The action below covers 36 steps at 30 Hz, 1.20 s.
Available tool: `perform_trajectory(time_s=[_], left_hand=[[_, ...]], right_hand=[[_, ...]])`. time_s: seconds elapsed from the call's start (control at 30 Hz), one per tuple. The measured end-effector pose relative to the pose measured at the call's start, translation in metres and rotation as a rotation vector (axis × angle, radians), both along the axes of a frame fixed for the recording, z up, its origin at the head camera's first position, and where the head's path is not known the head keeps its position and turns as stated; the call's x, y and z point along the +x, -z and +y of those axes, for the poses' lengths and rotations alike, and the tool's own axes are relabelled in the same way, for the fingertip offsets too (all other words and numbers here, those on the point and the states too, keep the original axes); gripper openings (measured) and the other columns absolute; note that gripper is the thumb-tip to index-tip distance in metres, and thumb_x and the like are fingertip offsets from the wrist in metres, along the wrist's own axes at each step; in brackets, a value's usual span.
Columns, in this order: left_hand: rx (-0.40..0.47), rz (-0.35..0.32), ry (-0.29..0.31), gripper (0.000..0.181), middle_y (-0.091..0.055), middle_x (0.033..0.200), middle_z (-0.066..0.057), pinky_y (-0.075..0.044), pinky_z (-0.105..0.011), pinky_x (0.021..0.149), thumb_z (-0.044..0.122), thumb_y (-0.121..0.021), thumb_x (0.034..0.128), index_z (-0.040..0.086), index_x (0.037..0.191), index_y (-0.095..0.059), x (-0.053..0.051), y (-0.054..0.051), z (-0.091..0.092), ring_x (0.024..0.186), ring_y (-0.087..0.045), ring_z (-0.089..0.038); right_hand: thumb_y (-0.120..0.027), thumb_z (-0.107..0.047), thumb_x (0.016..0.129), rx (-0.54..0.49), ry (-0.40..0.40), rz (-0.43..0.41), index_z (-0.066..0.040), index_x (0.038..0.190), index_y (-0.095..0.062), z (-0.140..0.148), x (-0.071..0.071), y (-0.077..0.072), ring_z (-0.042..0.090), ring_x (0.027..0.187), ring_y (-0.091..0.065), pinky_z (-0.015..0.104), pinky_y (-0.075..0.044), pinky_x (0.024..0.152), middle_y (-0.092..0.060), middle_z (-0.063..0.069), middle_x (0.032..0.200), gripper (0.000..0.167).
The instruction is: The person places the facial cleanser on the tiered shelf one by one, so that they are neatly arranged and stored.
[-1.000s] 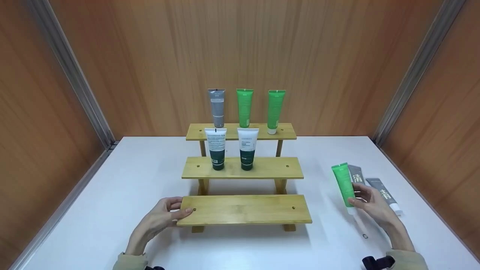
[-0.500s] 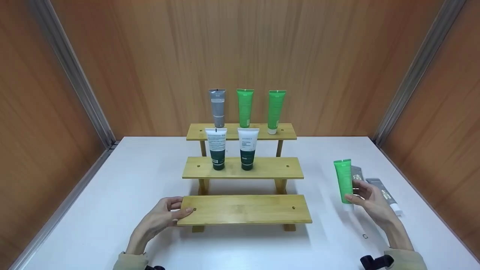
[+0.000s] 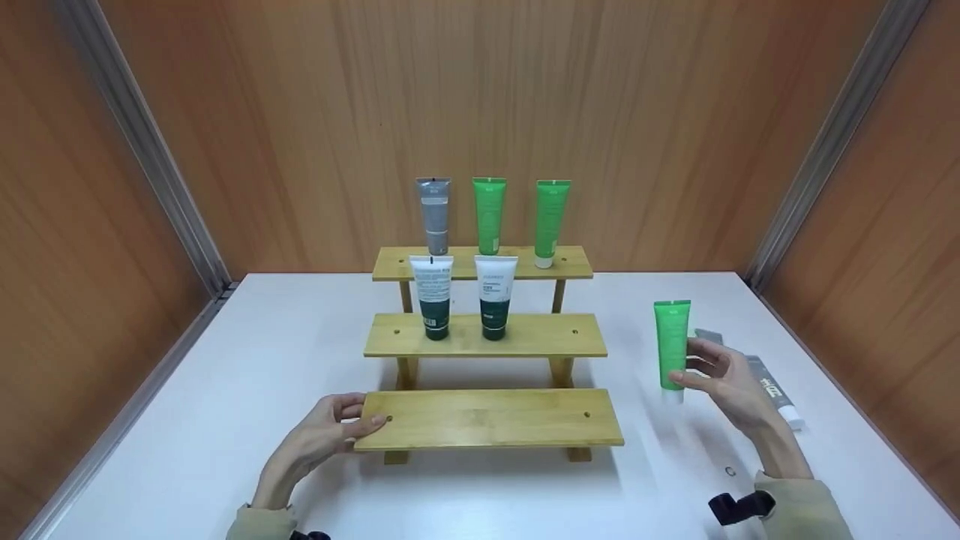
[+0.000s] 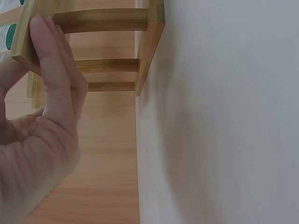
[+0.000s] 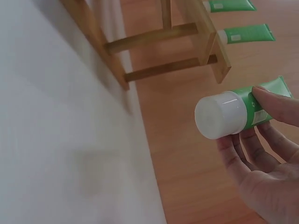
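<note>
My right hand pinches a green tube between thumb and fingers, upright and lifted off the table. Its white cap points down, as the right wrist view shows from below. My left hand grips the left end of the lowest step of a three-step wooden stand, thumb on top and fingers underneath. On the top step stand a grey tube and two green tubes, one in the middle and one at right. Two white-and-dark-green tubes stand on the middle step.
Two grey tubes lie on the white table at the right, one partly behind my right wrist, the other mostly hidden by the hand. A small dark ring mark shows near the right forearm. Wood-grain walls enclose the table.
The right hand has raised the green tube off the table side, turned it from leaning to upright, and moved it slightly left. The left hand and the stand have stayed put.
</note>
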<state>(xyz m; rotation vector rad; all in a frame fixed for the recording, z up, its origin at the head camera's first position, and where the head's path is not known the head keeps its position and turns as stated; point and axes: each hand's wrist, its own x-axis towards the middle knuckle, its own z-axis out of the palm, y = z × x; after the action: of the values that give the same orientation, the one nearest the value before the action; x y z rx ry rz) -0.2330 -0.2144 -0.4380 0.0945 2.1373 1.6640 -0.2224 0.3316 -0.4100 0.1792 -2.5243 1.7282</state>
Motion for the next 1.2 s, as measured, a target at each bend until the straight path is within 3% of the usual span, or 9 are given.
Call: perform_trajectory(time_s=[0.3,0.57,1.2], left_hand=[[-0.011,0.011,0.002,0.082,-0.059,0.135,-0.025,-0.058,-0.032,0.081,0.031,-0.074,0.0925,-0.015,0.147,-0.033,0.0,0.0,-0.001,0.096,-0.069,-0.014],[0.025,0.027,0.024,0.084,-0.054,0.139,-0.031,-0.06,-0.034,0.086,0.029,-0.074,0.0926,-0.018,0.146,-0.03,0.0,0.001,-0.001,0.099,-0.069,-0.016],[0.002,0.027,0.01,0.082,-0.056,0.137,-0.031,-0.06,-0.031,0.079,0.031,-0.074,0.0923,-0.016,0.146,-0.034,0.0,0.001,0.001,0.095,-0.069,-0.014]], right_hand=[[-0.075,-0.01,0.089,-0.015,-0.061,0.024,0.005,0.141,-0.048,-0.028,-0.014,-0.022,0.006,0.11,-0.063,0.022,-0.052,0.093,-0.064,-0.011,0.116,0.06],[-0.078,-0.01,0.087,-0.044,-0.086,0.01,0.003,0.141,-0.049,-0.048,-0.026,-0.037,0.007,0.112,-0.063,0.022,-0.053,0.095,-0.063,-0.007,0.119,0.063],[-0.079,-0.008,0.085,-0.112,-0.153,0.028,-0.001,0.134,-0.056,-0.092,-0.051,-0.048,0.014,0.111,-0.064,0.025,-0.053,0.096,-0.066,-0.002,0.115,0.056]])
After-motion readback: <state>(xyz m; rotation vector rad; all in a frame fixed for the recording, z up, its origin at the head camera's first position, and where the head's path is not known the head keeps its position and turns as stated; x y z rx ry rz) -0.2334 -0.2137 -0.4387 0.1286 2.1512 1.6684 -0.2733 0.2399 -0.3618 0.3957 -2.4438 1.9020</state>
